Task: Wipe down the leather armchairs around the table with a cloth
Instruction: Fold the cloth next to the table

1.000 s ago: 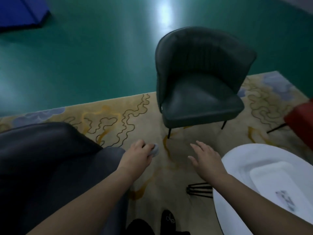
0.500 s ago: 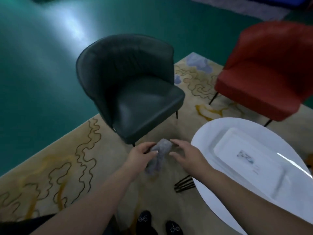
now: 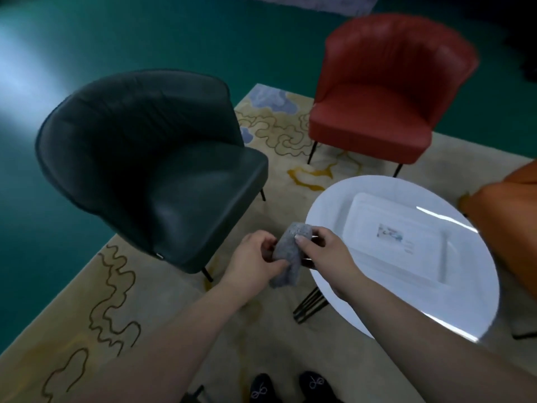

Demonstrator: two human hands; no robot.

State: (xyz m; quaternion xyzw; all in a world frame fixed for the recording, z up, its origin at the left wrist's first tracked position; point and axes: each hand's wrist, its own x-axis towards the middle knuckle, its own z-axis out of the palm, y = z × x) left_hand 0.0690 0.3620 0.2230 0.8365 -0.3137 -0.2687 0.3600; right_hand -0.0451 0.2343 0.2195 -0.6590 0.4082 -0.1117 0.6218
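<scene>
I am holding the cloth [image 3: 287, 257] between both hands at the lower centre of the frame, above the rug [image 3: 122, 309]. My left hand [image 3: 252, 258] is gripping its left side, fingers curled in around the grey fabric. My right hand [image 3: 325, 253] is pinching its upper right part, thumb lying flat on top and the other fingers curled behind; how far they are wrapping under I cannot quite tell. The cloth is bunched up, its lower end hanging down below my left hand.

The dark chair [image 3: 157, 170] is standing at the left centre of the frame, its seat facing toward me and to the right, close to my left hand but apart from it. The red chair [image 3: 386, 91] is sitting at the upper right, on the far side of the table [image 3: 334, 205]. An orange chair [image 3: 514, 205] is showing partly at the right edge.

The round white table is filling the lower right, just beside my right hand, and a white tray [image 3: 360, 228] with a small label is lying on it. My black shoes [image 3: 263, 389] are showing at the bottom edge. The green floor [image 3: 43, 213] is stretching along the left and top.
</scene>
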